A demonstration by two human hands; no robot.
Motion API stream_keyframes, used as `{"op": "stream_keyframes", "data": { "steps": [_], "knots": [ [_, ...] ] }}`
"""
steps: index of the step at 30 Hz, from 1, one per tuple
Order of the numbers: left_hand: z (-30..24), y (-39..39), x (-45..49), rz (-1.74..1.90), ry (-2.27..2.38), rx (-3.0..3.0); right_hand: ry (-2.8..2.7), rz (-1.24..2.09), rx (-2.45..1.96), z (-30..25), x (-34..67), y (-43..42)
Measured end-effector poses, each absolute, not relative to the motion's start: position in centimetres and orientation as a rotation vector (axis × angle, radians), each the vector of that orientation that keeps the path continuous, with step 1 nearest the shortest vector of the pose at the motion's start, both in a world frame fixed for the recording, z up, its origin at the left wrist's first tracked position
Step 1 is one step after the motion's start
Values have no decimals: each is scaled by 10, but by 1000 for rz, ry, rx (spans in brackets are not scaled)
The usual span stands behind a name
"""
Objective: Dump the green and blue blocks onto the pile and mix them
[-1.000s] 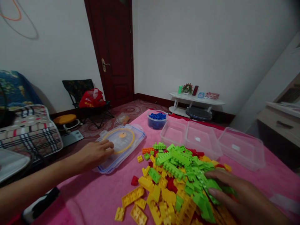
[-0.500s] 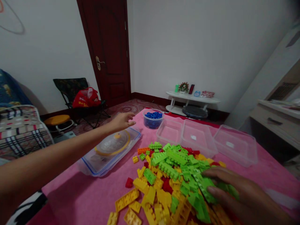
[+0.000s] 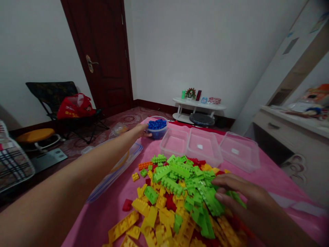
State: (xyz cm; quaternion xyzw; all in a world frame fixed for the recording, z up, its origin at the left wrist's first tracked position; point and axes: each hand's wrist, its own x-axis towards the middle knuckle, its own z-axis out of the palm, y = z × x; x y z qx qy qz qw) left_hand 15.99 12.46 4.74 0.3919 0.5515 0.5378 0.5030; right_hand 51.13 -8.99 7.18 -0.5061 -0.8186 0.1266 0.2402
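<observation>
Light is dim, grey and diffuse; its source cannot be determined. Reference: the round, clear plastic tub of blue bricks (image 3: 157,135). Nearer the camera than the tub, a soft shadow lies on the pink cloth (image 3: 92,223) beneath the bare left forearm (image 3: 77,188). Left of the tub, the dark red wooden door (image 3: 100,51) leans through wide-angle distortion; far right, the pale drawer cabinet (image 3: 290,133) tilts, slightly blurred.

Tub (image 3: 158,134), round, clear, upright, filled with blue bricks (image 3: 157,124), standing beyond the pile (image 3: 169,185) of loose bricks, green uppermost, yellow mostly nearer, some red
</observation>
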Motion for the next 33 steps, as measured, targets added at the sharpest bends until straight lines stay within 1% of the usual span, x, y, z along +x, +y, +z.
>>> {"op": "stream_keyframes", "data": {
  "steps": [4,6,9,12,14,17,19,23,26,29,33],
  "knots": [
    [65,110,158,1315,1466,939,-2141,453,-1428,78,508,-90],
    [80,97,160,1310,1456,986,-2030,530,-1451,82,505,-91],
    [102,68,175,1256,1291,1127,-1785,681,-1443,85,500,-93],
    [118,31,205,1129,1074,1166,-1549,808,-1329,87,494,-95],
    [121,4,230,1061,998,1188,-1419,908,-1244,90,492,-97],
    [115,-30,268,1072,928,1220,-1274,1056,-1140,95,490,-99],
    [108,-46,288,1075,906,1215,-1232,1082,-1105,98,490,-100],
    [95,-56,301,1044,871,1301,-1204,1008,-1181,104,499,-99],
    [89,-45,294,1060,941,1574,-1226,905,-1279,108,512,-97],
    [82,-31,286,1160,1019,1805,-1292,696,-1328,110,527,-95],
    [63,-15,285,1011,885,1715,-1526,305,-1388,108,540,-92]
  ]
}}
